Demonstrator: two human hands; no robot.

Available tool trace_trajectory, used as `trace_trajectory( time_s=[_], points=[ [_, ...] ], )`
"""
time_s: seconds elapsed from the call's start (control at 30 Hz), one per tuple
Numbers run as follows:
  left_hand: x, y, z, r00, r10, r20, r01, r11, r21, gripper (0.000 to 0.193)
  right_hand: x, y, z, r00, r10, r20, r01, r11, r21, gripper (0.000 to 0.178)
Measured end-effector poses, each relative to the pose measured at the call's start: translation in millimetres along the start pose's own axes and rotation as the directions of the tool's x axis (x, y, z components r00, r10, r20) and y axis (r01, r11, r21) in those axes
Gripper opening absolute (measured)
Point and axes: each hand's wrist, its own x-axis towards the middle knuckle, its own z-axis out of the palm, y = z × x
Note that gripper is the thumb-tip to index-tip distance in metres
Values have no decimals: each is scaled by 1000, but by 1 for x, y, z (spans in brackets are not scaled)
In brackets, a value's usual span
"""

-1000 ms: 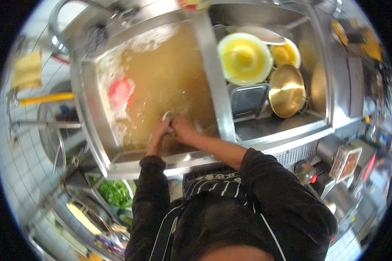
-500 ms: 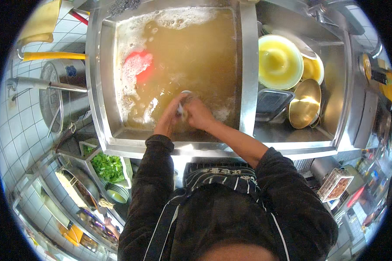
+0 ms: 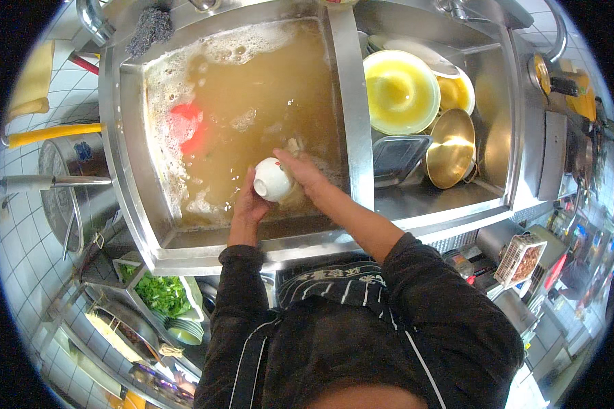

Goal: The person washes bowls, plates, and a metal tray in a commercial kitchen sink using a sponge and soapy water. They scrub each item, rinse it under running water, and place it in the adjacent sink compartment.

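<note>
A small white bowl (image 3: 271, 180) with a red mark is tipped on its side just above the cloudy water, its foot facing left and toward me. My left hand (image 3: 250, 202) grips it from the left side. Against the bowl's right side lies my right hand (image 3: 300, 172), closed round a pale, crumpled cloth-like thing (image 3: 294, 145); most of that is hidden by the fingers. Both hands are over the near part of the left sink basin (image 3: 135, 163), which holds brownish, foamy water. A red object (image 3: 189, 128) shows under foam at the basin's left.
The right basin holds large pale bowls (image 3: 402, 92), a brass-coloured metal bowl (image 3: 450, 148) and a dark rectangular tray (image 3: 399, 158). A dark scouring pad (image 3: 150, 32) sits on the far-left rim. Below left stands a container of green leaves (image 3: 162, 294). A metal pot (image 3: 82, 184) stands left.
The white bowl has come up into plain view between my hands, turned with its foot toward me. My view has shifted, so the sinks appear farther left.
</note>
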Motion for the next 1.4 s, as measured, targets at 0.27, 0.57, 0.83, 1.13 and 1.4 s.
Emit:
trace_trajectory(
  time_s=[0.27, 0.57, 0.83, 1.13, 1.4],
  points=[
    [8, -9, -44, 890, 346, -297, -146, 833, 533, 27, 26, 17, -39, 581, -719, -381, 178, 569, -803, 33],
    [1, -19, -14, 847, 525, -82, -454, 795, 404, 14, -27, 5, 36, 656, -719, 230, 559, 258, -788, 32],
    [-20, -11, 15, 915, 401, -34, -399, 915, 49, 31, 9, -12, 11, 972, 162, -173, -173, 984, -51, 48],
    [-25, 4, 58, 853, 517, -71, -521, 851, -61, 27, -25, 16, -12, 980, -118, -160, -51, 625, -779, 68],
    [12, -27, 226, 403, 404, 821, -760, -352, 546, 14, -43, 28, -16, 837, -512, -194, 209, 627, -751, 62]
  ],
)
